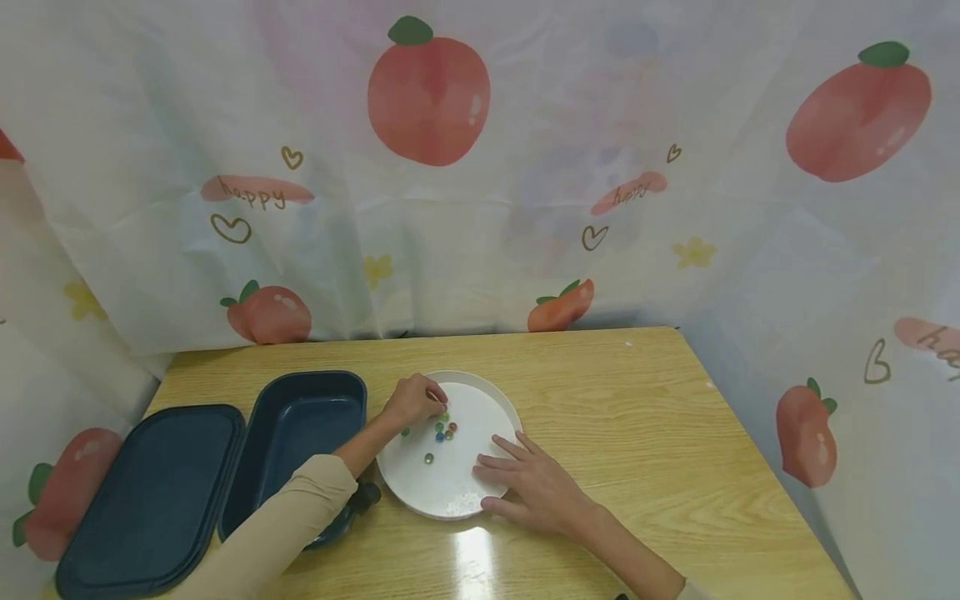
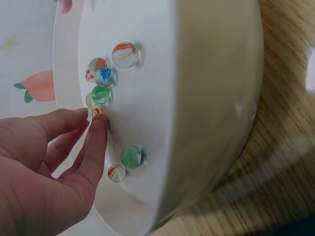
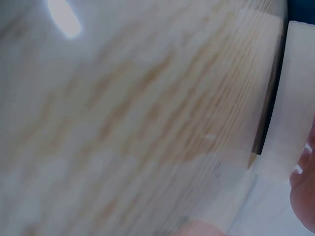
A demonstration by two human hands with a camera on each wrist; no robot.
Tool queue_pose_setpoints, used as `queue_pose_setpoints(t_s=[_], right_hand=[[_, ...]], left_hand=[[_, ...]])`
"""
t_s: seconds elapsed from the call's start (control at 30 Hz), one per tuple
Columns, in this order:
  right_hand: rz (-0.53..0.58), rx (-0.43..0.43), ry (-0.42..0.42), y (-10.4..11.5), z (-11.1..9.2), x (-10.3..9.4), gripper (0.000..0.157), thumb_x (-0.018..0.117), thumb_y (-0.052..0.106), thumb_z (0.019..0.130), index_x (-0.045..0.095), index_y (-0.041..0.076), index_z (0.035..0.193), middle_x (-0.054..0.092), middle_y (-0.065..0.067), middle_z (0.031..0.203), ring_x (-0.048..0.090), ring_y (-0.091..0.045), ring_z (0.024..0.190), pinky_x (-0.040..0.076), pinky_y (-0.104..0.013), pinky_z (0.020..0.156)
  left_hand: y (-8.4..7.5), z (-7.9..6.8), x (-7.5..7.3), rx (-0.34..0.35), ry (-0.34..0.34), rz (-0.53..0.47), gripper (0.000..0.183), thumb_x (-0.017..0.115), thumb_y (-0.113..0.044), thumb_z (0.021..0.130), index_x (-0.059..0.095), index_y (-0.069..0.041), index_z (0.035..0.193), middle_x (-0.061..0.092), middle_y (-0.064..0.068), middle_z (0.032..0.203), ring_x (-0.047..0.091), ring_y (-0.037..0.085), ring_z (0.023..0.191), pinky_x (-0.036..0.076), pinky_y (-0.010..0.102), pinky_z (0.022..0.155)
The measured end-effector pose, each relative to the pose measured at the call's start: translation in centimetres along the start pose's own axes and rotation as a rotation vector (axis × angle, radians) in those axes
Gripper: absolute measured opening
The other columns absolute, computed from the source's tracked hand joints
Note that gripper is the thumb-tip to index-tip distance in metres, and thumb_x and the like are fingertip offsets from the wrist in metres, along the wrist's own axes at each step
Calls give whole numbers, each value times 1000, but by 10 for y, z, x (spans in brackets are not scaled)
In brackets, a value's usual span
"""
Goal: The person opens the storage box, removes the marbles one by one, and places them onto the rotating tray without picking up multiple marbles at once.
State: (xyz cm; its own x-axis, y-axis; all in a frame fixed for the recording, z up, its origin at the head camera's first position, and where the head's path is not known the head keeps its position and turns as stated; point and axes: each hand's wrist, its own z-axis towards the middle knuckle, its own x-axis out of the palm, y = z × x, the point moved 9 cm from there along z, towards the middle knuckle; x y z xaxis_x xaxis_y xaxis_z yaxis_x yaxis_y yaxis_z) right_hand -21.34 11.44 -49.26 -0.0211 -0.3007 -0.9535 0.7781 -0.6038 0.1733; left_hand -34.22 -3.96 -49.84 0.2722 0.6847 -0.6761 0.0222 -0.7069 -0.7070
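Observation:
A round white plate with a raised rim [image 1: 480, 408] stands on the wooden table, and several glass marbles lie inside it. My left hand [image 1: 415, 402] reaches over the plate's left side. In the left wrist view its thumb and finger pinch a small red-streaked marble [image 2: 96, 112], partly hidden by the fingertips. Close by are a green marble [image 2: 101, 95], a blue marble [image 2: 104, 76] and an orange-streaked marble [image 2: 125, 54]. Another green marble [image 2: 131, 157] sits nearer the rim. My right hand [image 1: 528, 486] rests at the plate's right edge, fingers spread; the right wrist view catches little of it.
Left of the plate stands a dark blue rectangular container [image 1: 281, 437] with a dark handle or knob [image 1: 367, 497] near its right side. A matching dark blue lid or tray [image 1: 153, 492] lies farther left. Printed cloth [image 1: 480, 217] hangs behind the wooden table [image 1: 637, 400].

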Motion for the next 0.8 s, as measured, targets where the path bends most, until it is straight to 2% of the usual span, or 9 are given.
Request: queue_pose_setpoints(t_s=[0.17, 0.3, 0.47, 0.67, 0.8], right_hand=[[8, 12, 15, -2, 1, 1, 48, 46, 57, 89, 61, 26, 123, 53, 11, 128, 33, -19, 130, 19, -47, 106], [-9, 8, 24, -4, 1, 2, 49, 44, 57, 89, 59, 26, 124, 52, 11, 129, 34, -19, 130, 19, -47, 106], [-21, 1, 24, -7, 1, -2, 50, 43, 55, 91, 56, 24, 128, 50, 8, 131, 34, -21, 130, 19, -46, 106], [-27, 46, -1, -18, 4, -21, 48, 42, 51, 93, 54, 23, 131, 48, 6, 134, 31, -21, 132, 18, -44, 107], [-32, 91, -51, -30, 6, -44, 48, 45, 49, 93, 52, 23, 132, 47, 3, 135, 30, -22, 132, 18, -43, 107]], left_hand=[[-2, -4, -9, -20, -19, -25, 11, 69, -10, 80, 71, -6, 90, 61, 1, 77, 57, 13, 67, 46, 25, 58], [-6, -9, -23, -2, -47, -81, 15, 67, -10, 82, 70, -5, 95, 63, 3, 79, 61, 15, 68, 47, 25, 57], [-22, -21, -47, 84, -59, -112, 23, 65, -15, 85, 67, -5, 106, 65, 5, 90, 62, 22, 80, 50, 30, 61], [-35, -43, -73, 182, -29, -7, 35, 61, -23, 90, 59, -9, 122, 60, 9, 115, 56, 26, 103, 48, 39, 80], [-41, -57, -88, 222, -55, 127, 43, 58, -27, 91, 52, -11, 130, 52, 10, 128, 50, 30, 115, 43, 46, 89]])
